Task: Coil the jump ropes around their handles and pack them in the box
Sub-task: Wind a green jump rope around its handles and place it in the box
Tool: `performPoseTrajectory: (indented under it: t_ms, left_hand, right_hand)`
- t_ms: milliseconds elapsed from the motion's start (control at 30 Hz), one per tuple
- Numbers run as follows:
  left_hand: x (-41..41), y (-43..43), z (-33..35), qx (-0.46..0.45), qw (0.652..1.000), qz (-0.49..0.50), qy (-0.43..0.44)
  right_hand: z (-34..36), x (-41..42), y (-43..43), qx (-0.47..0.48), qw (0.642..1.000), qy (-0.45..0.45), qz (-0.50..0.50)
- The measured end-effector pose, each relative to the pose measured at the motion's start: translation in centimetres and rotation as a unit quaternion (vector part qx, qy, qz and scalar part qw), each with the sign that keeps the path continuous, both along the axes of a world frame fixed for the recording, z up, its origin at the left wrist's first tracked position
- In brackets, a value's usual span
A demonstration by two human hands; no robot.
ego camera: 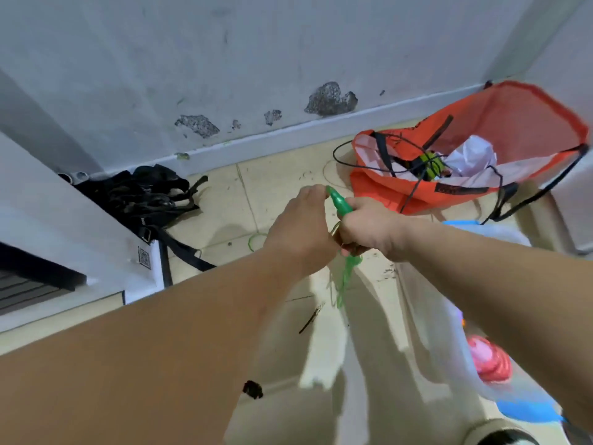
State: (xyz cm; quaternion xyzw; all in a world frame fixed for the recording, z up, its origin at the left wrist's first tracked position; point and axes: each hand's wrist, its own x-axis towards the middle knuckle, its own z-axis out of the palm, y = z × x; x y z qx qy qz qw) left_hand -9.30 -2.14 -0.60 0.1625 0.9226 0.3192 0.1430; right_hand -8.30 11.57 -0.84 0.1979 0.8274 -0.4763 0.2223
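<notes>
Against a scuffed wall, a heap of black straps [144, 195] is lying on the tiled floor [276, 175] at far left, beside a white cabinet [64, 220]. At centre, a person is working over a green jump rope: the left hand [301, 228] is pinching the tapered tip of the green handle [339, 202] between thumb and fingertips, while just beside it the right hand [369, 229] is gripping the handle's lower part with its fingers curled tightly around it. Below both hands, loose loops of green rope [345, 279] are dangling, blurred, above the floor. Further right, an orange drawstring bag [500, 130] is lying open against the skirting, with white paper and black cords spilling from its mouth. At the right edge, under the right forearm, a translucent box with blue trim [526, 410] is holding a pink-red bundle [489, 364], too blurred to tell apart.
</notes>
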Motion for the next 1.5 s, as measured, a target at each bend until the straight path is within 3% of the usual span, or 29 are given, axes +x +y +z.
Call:
performPoseTrajectory:
  t_ms: [100, 200, 367, 500, 667, 767, 867, 967, 1067, 1133, 1200, 1267, 1300, 1433, 1500]
  left_hand:
    - [-0.3, -0.2, 6.1, 0.04, 0.99, 0.066, 0.117]
    - [-0.1, -0.5, 12.8, 0.1, 0.979, 0.062, 0.166]
    - [3.2, -0.9, 22.1, 0.186, 0.98, 0.003, 0.076]
    - [5.5, -1.0, 25.6, 0.213, 0.972, 0.02, 0.099]
    - [5.9, -0.5, 26.4, 0.268, 0.962, 0.001, 0.047]
    - [5.1, -0.7, 25.0, 0.28, 0.96, 0.017, 0.012]
    - [4.4, -0.3, 23.7, 0.259, 0.966, -0.004, -0.019]
    - [3.7, 0.1, 23.3, 0.203, 0.976, -0.067, -0.042]
    - [2.9, -0.1, 22.0, 0.009, 0.985, -0.156, -0.069]
    - [2.8, 0.1, 21.3, -0.026, 0.983, -0.162, -0.089]
    - [2.7, 0.9, 21.9, 0.122, 0.981, -0.076, -0.128]
    - [2.7, 2.1, 23.2, 0.307, 0.937, 0.025, -0.164]
    - [2.6, 2.6, 23.7, 0.359, 0.918, 0.054, -0.159]
    - [1.7, 3.0, 24.2, 0.453, 0.875, 0.093, -0.145]
    - [1.3, 3.2, 24.1, 0.453, 0.872, 0.111, -0.149]
  right_hand:
    - [7.0, 0.7, 0.3, -0.001, 0.999, 0.041, 0.025]
    - [14.0, 2.5, 0.4, 0.007, 0.996, 0.085, 0.039]
    - [22.8, 6.4, 0.5, 0.038, 0.985, 0.159, 0.048]
    - [27.0, 9.7, 0.6, -0.055, 0.976, 0.184, 0.1]
    - [26.2, 10.7, 0.8, -0.16, 0.961, 0.225, 0.0]
    - [25.1, 10.7, 1.1, -0.144, 0.958, 0.239, -0.072]
    - [25.0, 10.4, 1.8, -0.128, 0.949, 0.258, -0.13]
    - [25.4, 9.3, 2.5, -0.188, 0.908, 0.297, -0.227]
    - [25.5, 8.4, 3.7, -0.282, 0.868, 0.305, -0.274]
    - [24.8, 8.6, 4.7, -0.243, 0.9, 0.273, -0.236]
    - [23.7, 9.0, 4.8, -0.168, 0.947, 0.219, -0.162]
    - [22.9, 9.1, 4.1, -0.178, 0.963, 0.176, -0.1]
    - [22.8, 9.1, 3.6, -0.206, 0.961, 0.166, -0.079]
    - [23.3, 8.5, 3.2, -0.232, 0.948, 0.204, -0.075]
    - [23.9, 8.4, 3.7, -0.23, 0.939, 0.226, -0.117]
